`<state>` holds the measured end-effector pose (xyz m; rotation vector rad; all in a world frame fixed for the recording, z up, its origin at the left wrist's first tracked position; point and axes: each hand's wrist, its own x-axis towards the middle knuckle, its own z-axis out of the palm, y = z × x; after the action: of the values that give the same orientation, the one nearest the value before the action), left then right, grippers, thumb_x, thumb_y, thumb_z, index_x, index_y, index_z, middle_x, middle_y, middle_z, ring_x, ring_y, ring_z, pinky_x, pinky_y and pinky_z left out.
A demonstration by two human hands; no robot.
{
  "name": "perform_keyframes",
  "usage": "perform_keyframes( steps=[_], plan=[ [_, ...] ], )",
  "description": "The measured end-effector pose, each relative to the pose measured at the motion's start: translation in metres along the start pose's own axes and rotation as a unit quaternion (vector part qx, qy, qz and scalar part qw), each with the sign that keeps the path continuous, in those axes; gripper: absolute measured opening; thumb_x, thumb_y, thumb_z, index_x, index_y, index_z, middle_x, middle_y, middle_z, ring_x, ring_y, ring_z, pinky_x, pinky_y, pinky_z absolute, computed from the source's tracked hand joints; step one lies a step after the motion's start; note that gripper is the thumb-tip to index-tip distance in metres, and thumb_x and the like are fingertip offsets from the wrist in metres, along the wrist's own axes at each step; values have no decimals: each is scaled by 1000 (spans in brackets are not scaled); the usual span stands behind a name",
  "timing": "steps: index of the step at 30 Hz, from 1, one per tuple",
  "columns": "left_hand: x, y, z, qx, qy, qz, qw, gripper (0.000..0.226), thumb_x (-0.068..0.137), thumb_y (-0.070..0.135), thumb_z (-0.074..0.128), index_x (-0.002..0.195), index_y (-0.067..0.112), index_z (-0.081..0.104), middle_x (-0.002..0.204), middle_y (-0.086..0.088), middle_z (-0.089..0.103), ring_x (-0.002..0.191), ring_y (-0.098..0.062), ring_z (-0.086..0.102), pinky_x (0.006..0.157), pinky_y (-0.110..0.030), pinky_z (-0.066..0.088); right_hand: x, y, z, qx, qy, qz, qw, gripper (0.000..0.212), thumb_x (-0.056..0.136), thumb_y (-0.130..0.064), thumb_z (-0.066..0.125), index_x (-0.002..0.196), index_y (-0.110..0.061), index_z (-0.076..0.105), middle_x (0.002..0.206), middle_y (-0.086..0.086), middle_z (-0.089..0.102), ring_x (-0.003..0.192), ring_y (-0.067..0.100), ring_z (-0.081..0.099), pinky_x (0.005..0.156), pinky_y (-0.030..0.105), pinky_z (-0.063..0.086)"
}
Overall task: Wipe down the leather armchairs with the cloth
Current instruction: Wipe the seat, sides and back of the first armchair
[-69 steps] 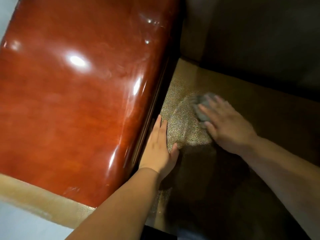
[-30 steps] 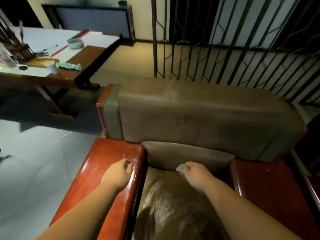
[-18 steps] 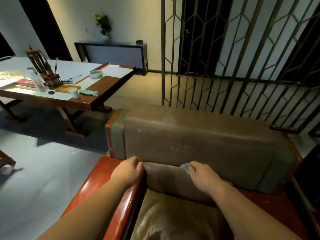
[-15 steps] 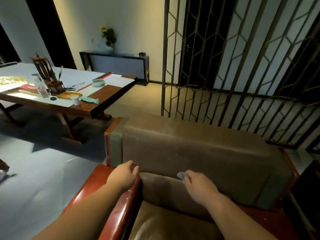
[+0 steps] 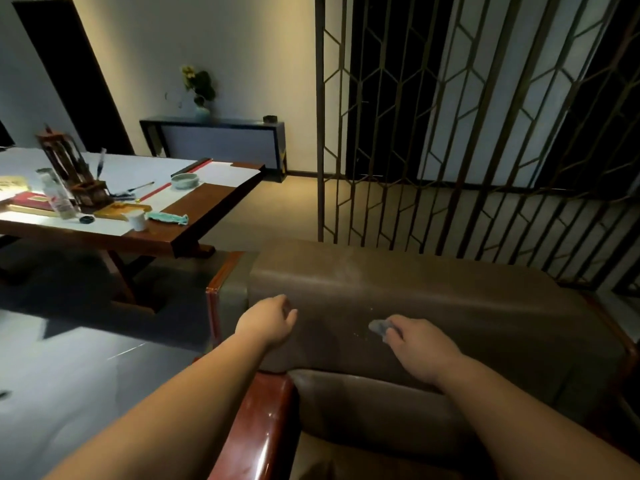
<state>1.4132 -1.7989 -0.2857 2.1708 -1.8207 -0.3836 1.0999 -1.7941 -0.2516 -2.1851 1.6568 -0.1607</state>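
Head view: both hands rose onto backrest (image 5: 450, 306); right hand (image 5: 420, 348) grips cloth (image 5: 378, 328).

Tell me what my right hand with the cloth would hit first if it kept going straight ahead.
Probably the armchair backrest: the right hand holds the cloth right at its leather face, fingers pointing up and left along it. Depth is unclear.

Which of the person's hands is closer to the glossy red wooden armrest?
Left. The left hand hangs over the backrest's left end, just beyond the red armrest. The right hand, holding the cloth, is farther right, at mid-backrest.
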Motion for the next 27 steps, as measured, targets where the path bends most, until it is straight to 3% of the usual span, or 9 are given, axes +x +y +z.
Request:
perform_keyframes(
  steps=[3, 9, 16, 18, 19, 21, 23, 27],
  plan=[
    [35, -23, -5, 15, 2, 10, 1000, 37, 102, 51, 51, 124, 24, 63, 117, 0, 70, 105, -24, 67, 88, -40, 56, 35, -15, 6, 7, -4, 7, 1000, 27, 108, -39, 39, 122, -32, 60, 106, -3, 67, 89, 15, 62, 83, 39, 54],
    [109, -92, -8, 9, 6, -20, 1000, 43, 104, 47, 53, 136, 18, 60, 128, -5, 69, 115, -26, 65, 94, -38, 53, 124, -62, 35, 36, 18, -13, 999, 24, 108, -40, 40, 119, -33, 60, 101, -5, 66, 87, 14, 61, 80, 40, 54],
    [206, -147, 8, 1, 24, 10, 1000, 67, 104, 55, 52, 161, 26, 34, 157, -6, 47, 141, -26, 50, 114, -43, 46, 232, -120, 74, 16, 81, -78, 994, 32, 109, -37, 37, 134, -27, 55, 124, -1, 60, 106, 20, 59, 90, 40, 52],
    [234, -166, 24, -5, 5, 18, 1000, 72, 103, 63, 45, 164, 28, 27, 163, -6, 41, 147, -27, 44, 118, -46, 42, 260, -132, 89, -18, 92, -104, 990, 36, 109, -37, 37, 140, -26, 52, 138, 2, 55, 122, 22, 56, 99, 38, 49],
    [244, -176, 35, 5, -11, 21, 1000, 76, 102, 68, 37, 165, 29, 24, 166, -5, 38, 151, -26, 40, 120, -47, 38, 273, -137, 99, -39, 82, -107, 990, 41, 110, -38, 36, 147, -26, 48, 152, 4, 46, 137, 23, 48, 109, 36, 44],
    [254, -197, 59, 46, -21, 35, 998, 88, 95, 78, 13, 167, 28, 23, 170, -2, 32, 157, -24, 27, 125, -48, 25, 290, -146, 122, -92, 21, -105, 990, 54, 111, -42, 29, 162, -25, 29, 173, 6, 9, 159, 24, 12, 128, 37, 20],
    [259, -217, 81, 82, 6, 75, 994, 95, 90, 77, 2, 166, 26, 29, 172, -2, 28, 160, -24, 20, 127, -51, 16, 300, -152, 148, -170, -10, -125, 977, 65, 110, -48, 21, 167, -20, 8, 172, 7, -19, 160, 26, -15, 131, 43, 1],
    [268, -237, 100, 82, 39, 129, 988, 100, 95, 79, 1, 159, 15, 42, 167, -11, 39, 155, -34, 32, 124, -59, 25, 339, -167, 162, -218, -20, -175, 960, 79, 102, -65, 13, 164, -21, -9, 170, 7, -27, 157, 25, -23, 129, 44, -7]
  ],
)
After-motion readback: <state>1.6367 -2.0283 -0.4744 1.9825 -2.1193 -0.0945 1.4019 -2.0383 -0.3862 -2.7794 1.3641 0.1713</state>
